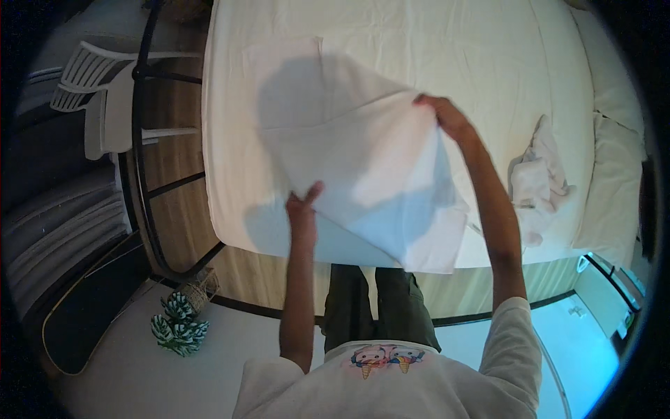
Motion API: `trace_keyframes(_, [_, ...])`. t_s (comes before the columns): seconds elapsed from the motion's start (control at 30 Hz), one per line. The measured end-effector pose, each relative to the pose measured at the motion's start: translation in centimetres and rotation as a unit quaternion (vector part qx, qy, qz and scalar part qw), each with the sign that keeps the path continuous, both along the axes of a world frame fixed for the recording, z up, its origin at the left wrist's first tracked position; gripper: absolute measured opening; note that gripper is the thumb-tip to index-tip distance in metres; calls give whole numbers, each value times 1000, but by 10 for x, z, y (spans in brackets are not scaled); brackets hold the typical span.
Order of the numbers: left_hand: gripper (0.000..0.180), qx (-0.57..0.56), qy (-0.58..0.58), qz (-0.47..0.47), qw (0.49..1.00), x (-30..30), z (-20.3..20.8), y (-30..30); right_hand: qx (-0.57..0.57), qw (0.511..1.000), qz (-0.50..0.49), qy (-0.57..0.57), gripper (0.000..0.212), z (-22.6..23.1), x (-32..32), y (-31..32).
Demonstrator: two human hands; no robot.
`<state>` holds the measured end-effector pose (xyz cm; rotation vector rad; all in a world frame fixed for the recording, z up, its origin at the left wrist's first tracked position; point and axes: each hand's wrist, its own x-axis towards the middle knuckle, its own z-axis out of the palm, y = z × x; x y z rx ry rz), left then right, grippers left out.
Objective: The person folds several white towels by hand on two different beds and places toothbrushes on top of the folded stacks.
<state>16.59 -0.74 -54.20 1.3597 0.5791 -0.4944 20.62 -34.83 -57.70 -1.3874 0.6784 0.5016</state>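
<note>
A large white cloth (363, 153) is spread at a slant over the bed, with creases across it and its lower right corner hanging by the bed's near edge. My right hand (447, 117) pinches its upper right edge. At the lower left edge, my left hand (303, 201) is closed on the cloth with the thumb on top; its other fingers are partly hidden. Shadows of my head and arms fall across the fabric. To the right of my right forearm lies a crumpled white cloth (537, 181), apart from both hands.
The bed (481, 42) has a white sheet, with pillows (611, 188) at the right end. A black metal bed frame (143, 112) rises at the left, and beyond it stands a white chair (105, 91). On the floor at lower left is a green plant (180, 325).
</note>
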Motion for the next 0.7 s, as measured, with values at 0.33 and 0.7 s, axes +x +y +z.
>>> trace_keyframes(0.33, [46,-4,-324,-110,940,159,249,-27,-121,909,-98,-386,31,280,15,-45])
trace_keyframes(0.7, [44,260,-179,-300,901,47,74,82,-136,950,-253,-125,19,104,-180,84])
